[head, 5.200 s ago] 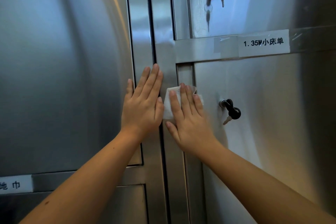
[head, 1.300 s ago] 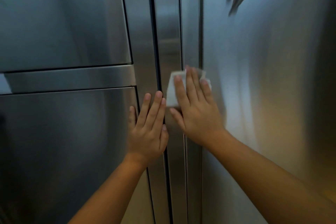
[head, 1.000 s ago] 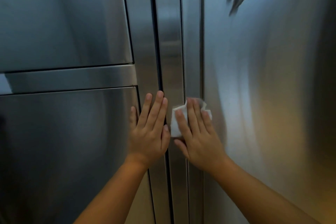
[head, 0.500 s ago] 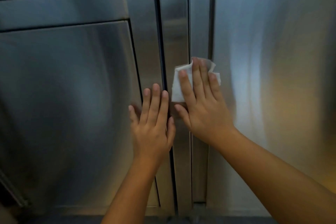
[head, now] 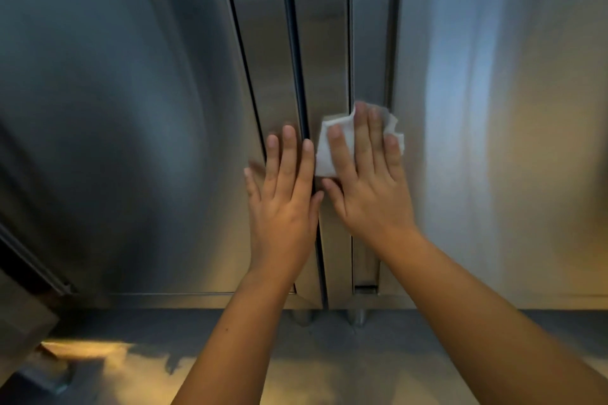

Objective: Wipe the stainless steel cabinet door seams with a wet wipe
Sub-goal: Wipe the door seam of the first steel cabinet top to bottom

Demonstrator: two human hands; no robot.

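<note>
Low on the front of the brushed stainless steel cabinet (head: 115, 108), near its bottom edge, both hands lie flat against the metal. The right hand (head: 368, 187) presses a crumpled white wet wipe (head: 325, 148) to the surface. Its four fingers are straight and spread over the cloth, and the thumb is splayed out below it on bare steel. Nothing is pinched or curled around; the wipe is held only by the flat push of the fingers.

The wipe sits on the narrow upright steel strips (head: 324, 43) between the two doors. Its left edge is just beside the wide dark vertical seam (head: 296, 59), and its ragged right edge reaches the darker seam (head: 391, 43) that borders the right door panel (head: 493, 108). The fingertips poke past the wipe's upper edge.

The left hand (head: 283, 194) rests beside it, palm down, fingers straight and close together, holding nothing. Its index finger lies along the wide dark seam, and its thumb nearly touches the right thumb.

Below the cabinet, two short round metal feet (head: 357, 317) stand on a grey floor (head: 329, 355) streaked with warm yellow light. The lower left corner is too blurred to make out.
</note>
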